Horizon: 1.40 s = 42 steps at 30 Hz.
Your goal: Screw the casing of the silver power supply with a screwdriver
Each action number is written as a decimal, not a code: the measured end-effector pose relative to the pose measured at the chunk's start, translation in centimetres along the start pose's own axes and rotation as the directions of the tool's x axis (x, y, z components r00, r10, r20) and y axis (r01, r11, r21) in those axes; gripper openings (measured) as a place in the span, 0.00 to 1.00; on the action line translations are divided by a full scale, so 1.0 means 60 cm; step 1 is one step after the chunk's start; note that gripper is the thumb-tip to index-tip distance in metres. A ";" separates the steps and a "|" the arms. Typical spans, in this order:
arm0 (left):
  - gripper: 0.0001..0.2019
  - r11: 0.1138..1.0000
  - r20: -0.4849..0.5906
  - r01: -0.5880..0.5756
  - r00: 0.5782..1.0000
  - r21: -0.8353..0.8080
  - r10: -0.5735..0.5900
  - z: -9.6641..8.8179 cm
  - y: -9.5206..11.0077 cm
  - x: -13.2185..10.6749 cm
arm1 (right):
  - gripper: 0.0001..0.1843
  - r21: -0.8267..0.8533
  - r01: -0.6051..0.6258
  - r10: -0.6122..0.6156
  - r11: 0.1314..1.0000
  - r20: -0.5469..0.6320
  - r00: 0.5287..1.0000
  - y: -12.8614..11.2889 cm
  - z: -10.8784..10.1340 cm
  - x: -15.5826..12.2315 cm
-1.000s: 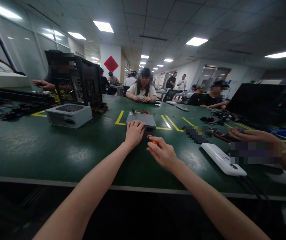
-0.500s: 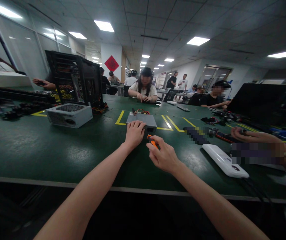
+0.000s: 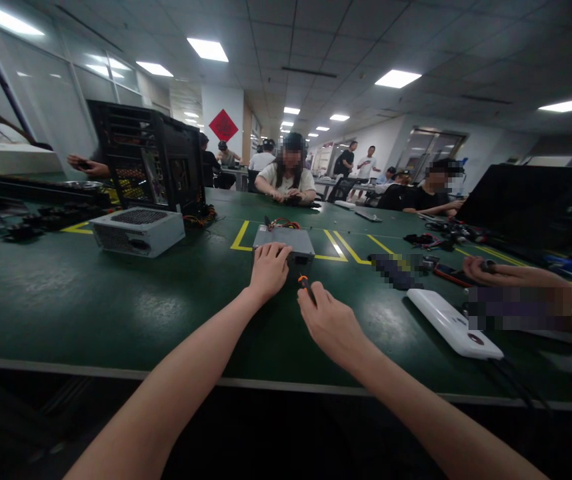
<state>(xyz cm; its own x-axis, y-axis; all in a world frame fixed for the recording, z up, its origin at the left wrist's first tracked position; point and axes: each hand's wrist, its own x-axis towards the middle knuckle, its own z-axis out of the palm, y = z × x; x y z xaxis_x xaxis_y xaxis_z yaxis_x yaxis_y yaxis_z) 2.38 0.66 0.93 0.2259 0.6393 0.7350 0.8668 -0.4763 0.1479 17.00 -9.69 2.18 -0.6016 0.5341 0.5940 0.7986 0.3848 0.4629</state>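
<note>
A grey computer power supply (image 3: 291, 241) rests on the green table in front of me, with a bundle of coloured wires at its far side. My left hand (image 3: 269, 268) steadies it, fingers bent over its top near the left corner; the thumb is hidden. In my right hand (image 3: 331, 317) is a screwdriver (image 3: 306, 287) with an orange and black handle, gripped between thumb and fingers. It points at the supply's near face, just below the socket. Whether the tip touches the metal I cannot tell.
A second power supply (image 3: 139, 232) and an open black computer case (image 3: 149, 157) stand at left. To the right lie a white power-bank-like device (image 3: 453, 323) and another person's hand (image 3: 516, 273). A black monitor (image 3: 536, 203) stands beyond. Someone sits across the table.
My right hand has rotated around the screwdriver and shifted slightly right and down. The left hand and the power supply stay where they were.
</note>
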 end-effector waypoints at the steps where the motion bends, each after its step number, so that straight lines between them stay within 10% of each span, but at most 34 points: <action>1: 0.17 1.000 0.002 -0.001 1.000 0.000 0.001 0.000 0.000 0.000 | 0.08 -0.002 -0.031 0.031 1.000 0.013 0.999 -0.003 0.002 -0.001; 8: 0.17 1.000 -0.004 -0.003 1.000 0.007 0.003 0.002 -0.002 -0.001 | 0.12 0.073 -0.290 0.266 0.954 0.237 0.934 -0.007 -0.007 0.008; 14: 0.18 0.999 -0.018 -0.013 1.000 0.034 0.014 0.001 -0.001 -0.001 | 0.07 0.268 -0.616 0.474 0.740 0.442 0.761 0.000 0.003 0.004; 16: 0.18 0.999 -0.018 -0.015 1.000 0.035 0.016 0.001 -0.001 -0.002 | 0.06 0.493 -0.739 0.492 0.460 0.551 0.674 0.002 0.012 0.004; 20: 0.18 0.999 -0.017 -0.033 0.999 0.042 0.033 0.002 -0.003 -0.003 | 0.02 0.535 -0.669 0.279 -0.517 0.843 0.459 -0.003 0.022 0.023; 24: 0.18 0.998 -0.012 -0.029 0.999 0.054 0.030 0.002 -0.005 -0.003 | 0.05 0.298 -0.353 0.159 -0.887 0.914 0.372 -0.018 0.011 0.054; 28: 0.18 0.997 -0.015 -0.040 0.999 0.061 0.041 0.005 -0.007 -0.002 | 0.07 0.163 -0.175 0.101 -0.971 0.943 0.316 -0.033 0.000 0.072; 34: 0.19 0.998 0.011 -0.036 0.999 0.057 0.036 0.007 -0.008 -0.001 | 0.15 -0.029 -0.146 -0.090 -0.989 0.896 0.435 -0.042 0.000 0.077; 39: 0.19 0.997 -0.006 -0.044 0.999 0.062 0.044 0.002 -0.005 -0.004 | 0.08 0.041 -0.102 0.006 -0.994 0.946 0.323 -0.049 0.006 0.075; 42: 0.19 0.997 -0.015 -0.045 0.999 0.061 0.046 0.002 -0.005 -0.004 | 0.11 0.130 -0.154 0.072 -0.979 0.939 0.336 -0.047 0.012 0.069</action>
<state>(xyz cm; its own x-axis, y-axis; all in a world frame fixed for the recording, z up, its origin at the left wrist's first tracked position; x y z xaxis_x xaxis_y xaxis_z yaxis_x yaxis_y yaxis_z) 2.11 0.68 0.62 0.2591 0.6072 0.7511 0.8812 -0.4670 0.0736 12.29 -8.00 2.86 -0.1275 0.9141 -0.3849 -0.6868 -0.3613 -0.6306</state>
